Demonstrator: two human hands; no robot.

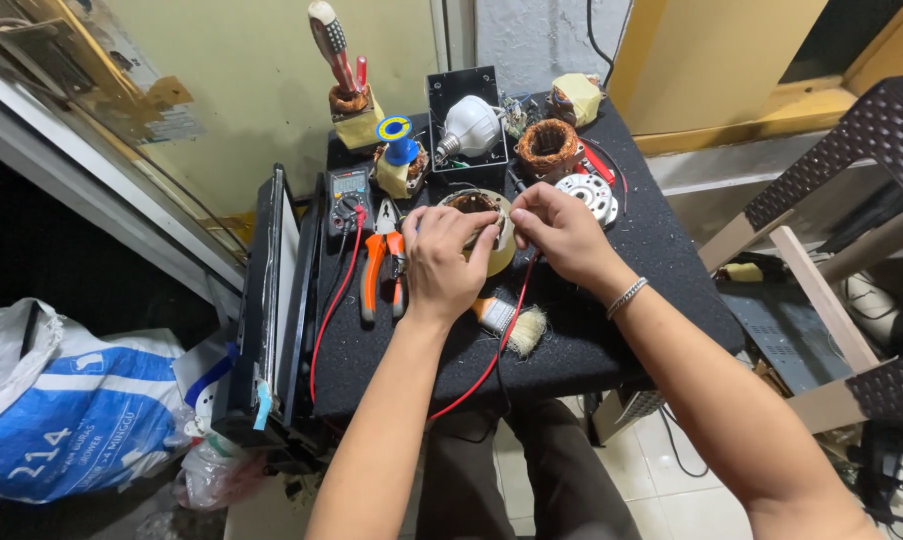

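While both hands meet over the black table, left hand curls its fingers round a round motor part w/ copper winding, pinching its rim; right hand pinches the same part's far edge. Orange pliers just left, brush below, multimeter near
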